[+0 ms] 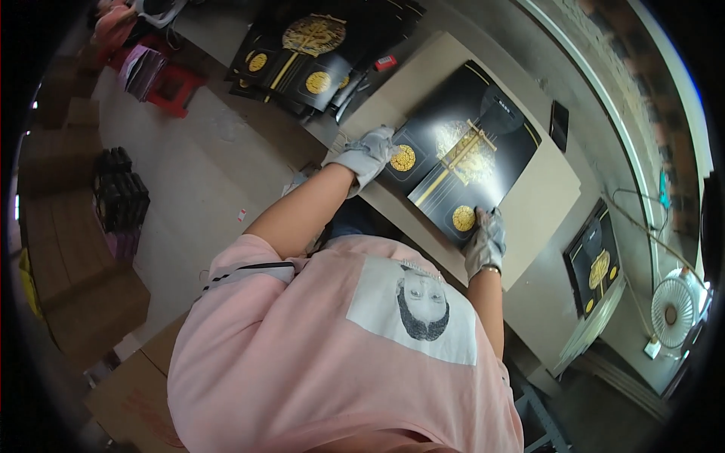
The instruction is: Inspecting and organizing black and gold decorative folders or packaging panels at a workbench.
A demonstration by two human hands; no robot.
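A glossy black-and-gold printed sheet lies tilted on a wide grey-beige board in front of me. It bears round gold medallions and a dark handle-like shape at its far end. At its near left corner, my left hand, in a pale grey work glove, grips the edge with closed fingers. My right hand, gloved likewise, closes on the near right corner beside a medallion. The fingers' undersides are hidden at both corners.
More black-and-gold sheets are piled at the far left, with a small red object beside them. A dark phone lies past the board. Rightward are another printed stack and a white fan. A red stool and cartons stand left.
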